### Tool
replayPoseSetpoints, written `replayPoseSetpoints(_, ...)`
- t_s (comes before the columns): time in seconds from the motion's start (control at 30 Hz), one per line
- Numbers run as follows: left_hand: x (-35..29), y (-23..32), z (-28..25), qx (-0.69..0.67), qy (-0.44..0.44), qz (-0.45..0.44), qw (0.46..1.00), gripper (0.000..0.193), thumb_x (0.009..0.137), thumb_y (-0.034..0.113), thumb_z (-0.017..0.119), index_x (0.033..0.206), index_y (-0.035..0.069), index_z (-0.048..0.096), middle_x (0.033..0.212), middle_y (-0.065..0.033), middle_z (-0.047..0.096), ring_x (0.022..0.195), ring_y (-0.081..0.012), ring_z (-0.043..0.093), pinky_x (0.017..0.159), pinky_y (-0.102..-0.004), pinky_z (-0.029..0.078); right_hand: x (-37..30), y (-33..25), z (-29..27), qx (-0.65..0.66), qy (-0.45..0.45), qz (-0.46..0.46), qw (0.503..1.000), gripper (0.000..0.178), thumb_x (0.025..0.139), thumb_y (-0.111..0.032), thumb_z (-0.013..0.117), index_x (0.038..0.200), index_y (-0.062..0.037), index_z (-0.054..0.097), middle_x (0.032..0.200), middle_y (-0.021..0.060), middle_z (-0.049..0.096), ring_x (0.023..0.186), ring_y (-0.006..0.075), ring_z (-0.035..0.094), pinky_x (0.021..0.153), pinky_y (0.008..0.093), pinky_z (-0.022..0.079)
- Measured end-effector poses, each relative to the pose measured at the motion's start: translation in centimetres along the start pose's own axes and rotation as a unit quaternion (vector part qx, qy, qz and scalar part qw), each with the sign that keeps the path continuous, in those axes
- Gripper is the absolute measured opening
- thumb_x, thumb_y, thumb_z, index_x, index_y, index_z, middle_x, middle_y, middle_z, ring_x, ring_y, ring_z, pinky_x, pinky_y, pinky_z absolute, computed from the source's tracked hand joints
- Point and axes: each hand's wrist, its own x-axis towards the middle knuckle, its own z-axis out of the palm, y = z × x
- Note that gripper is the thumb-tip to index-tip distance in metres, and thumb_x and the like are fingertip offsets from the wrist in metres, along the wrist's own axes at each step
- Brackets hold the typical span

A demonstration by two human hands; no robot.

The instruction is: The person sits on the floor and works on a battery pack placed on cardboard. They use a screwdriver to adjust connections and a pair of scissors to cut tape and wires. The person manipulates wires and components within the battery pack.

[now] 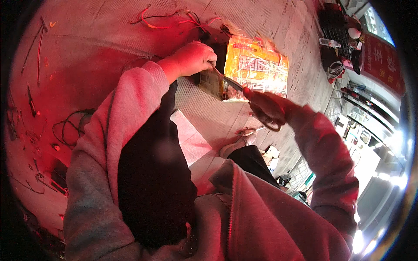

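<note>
A yellow-orange cardboard box (257, 58) wrapped in shiny clear tape lies on the floor ahead of me. Its near left end has a brownish flap (212, 85) standing out beside a dark opening. My left hand (193, 58) is closed at the flap's upper edge, with its fingertips partly hidden. From the right, my right hand (272, 103) grips a pair of scissors (234, 84) by dark loop handles. The blades point left and reach the flap's edge; whether they are apart I cannot tell.
Red and black wires (159, 27) lie behind my left hand. A dark cable loop (69, 128) and thin tools (31, 100) are on the floor at left. A clear bottle (329, 42) lies at far right, near a red sign (383, 61). My foot (235, 147) is below the box.
</note>
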Motion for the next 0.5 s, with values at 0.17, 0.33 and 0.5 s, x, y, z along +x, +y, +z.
replayPoseSetpoints(0.17, -0.1, 0.0, 0.0, -0.002, 0.008, 0.005, 1.0, 0.015, 0.079, 0.023, 0.07, 0.08, 0.009, 0.067, 0.079, -0.0083, 0.063, 0.083, -0.0305, 0.063, 0.079, -0.0416, 0.047, 1.4, 3.7, 1.9, 0.083, -0.041, -0.089, 0.992, 0.078, 0.087, -0.083, 0.033, 0.063, -0.0105, 0.05, 0.052, 0.003, 0.047, 0.036, 0.0145, 0.044, 0.033, 0.0289, 0.032)
replayPoseSetpoints(0.33, -0.1, -0.2, 0.5, 0.0, 0.022, 0.007, 1.0, 0.014, 0.078, 0.022, 0.071, 0.079, 0.009, 0.067, 0.078, -0.0083, 0.063, 0.082, -0.0306, 0.062, 0.079, -0.0415, 0.046, 1.3, 1.7, 0.2, 0.078, -0.054, -0.043, 0.995, 0.071, 0.095, -0.072, 0.034, 0.063, -0.0109, 0.05, 0.053, 0.0018, 0.045, 0.044, 0.0124, 0.039, 0.041, 0.0287, 0.032)
replayPoseSetpoints(0.5, -0.2, -0.2, 0.6, 0.01, 0.046, 0.025, 0.999, 0.014, 0.076, 0.021, 0.072, 0.078, 0.009, 0.066, 0.078, -0.0084, 0.062, 0.082, -0.0306, 0.062, 0.079, -0.0416, 0.047, 1.0, -3.0, -2.8, -0.031, -0.06, 0.004, 0.998, 0.071, 0.095, -0.072, 0.037, 0.062, -0.0111, 0.051, 0.052, 0.0014, 0.046, 0.043, 0.0131, 0.042, 0.04, 0.0295, 0.032)
